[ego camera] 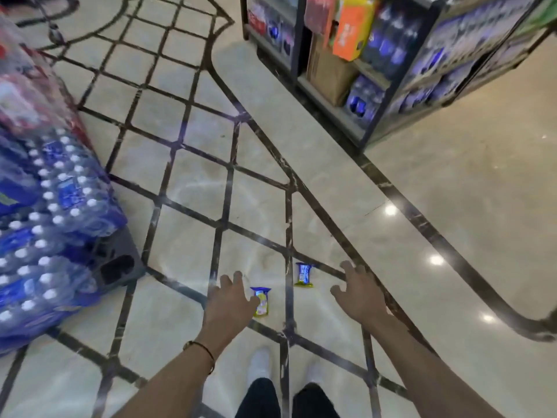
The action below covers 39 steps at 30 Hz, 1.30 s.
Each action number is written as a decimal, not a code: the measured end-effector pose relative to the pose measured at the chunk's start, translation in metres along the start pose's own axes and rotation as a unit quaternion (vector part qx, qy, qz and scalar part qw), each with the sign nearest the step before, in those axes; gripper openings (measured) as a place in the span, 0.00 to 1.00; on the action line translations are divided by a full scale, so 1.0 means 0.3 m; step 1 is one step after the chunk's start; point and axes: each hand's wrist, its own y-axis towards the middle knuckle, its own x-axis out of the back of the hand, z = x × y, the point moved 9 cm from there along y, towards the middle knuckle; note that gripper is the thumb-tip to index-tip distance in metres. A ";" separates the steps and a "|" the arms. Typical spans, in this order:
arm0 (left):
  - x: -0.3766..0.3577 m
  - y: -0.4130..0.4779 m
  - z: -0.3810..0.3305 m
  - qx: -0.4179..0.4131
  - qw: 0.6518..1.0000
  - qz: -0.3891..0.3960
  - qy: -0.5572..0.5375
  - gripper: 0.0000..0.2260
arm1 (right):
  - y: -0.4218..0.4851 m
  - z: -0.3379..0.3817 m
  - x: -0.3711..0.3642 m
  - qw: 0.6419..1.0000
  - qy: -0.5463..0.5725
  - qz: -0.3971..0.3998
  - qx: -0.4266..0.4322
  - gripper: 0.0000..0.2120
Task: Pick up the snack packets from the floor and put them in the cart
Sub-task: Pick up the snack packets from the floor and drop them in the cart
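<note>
Left hand (230, 297), right hand (358, 294), fingers (238, 277) spread, empty

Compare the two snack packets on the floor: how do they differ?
The left packet shows much yellow; the right packet is mostly blue. The left packet lies nearer, beside the left hand; the right packet lies farther, apart from the right hand. Both lie on the floor.

Nothing readable here tbh. Print on the snack packet (261, 303) just blue-and-yellow smear, same for the second packet (303, 274) up-right of it. White marks on the orange box (352, 28) far beyond the snack packet and labels on the bottle packs (60, 191) left of it too blurry to make out.
</note>
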 end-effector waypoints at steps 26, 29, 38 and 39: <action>-1.771 1.227 0.408 0.110 0.993 -0.027 0.027 0.42 | 1.404 -0.430 -1.687 0.997 -0.076 0.002 0.007 0.37; -1.788 1.257 0.395 0.096 0.994 -0.049 0.022 0.39 | 1.455 -0.460 -1.734 0.996 -0.087 0.011 -0.023 0.39; -1.656 1.246 0.395 0.110 0.988 -0.108 -0.022 0.36 | 1.453 -0.477 -1.763 0.998 -0.005 0.030 -0.060 0.31; -1.629 1.233 0.401 0.115 0.987 -0.108 -0.029 0.36 | 1.435 -0.461 -1.752 0.998 -0.008 0.030 -0.052 0.32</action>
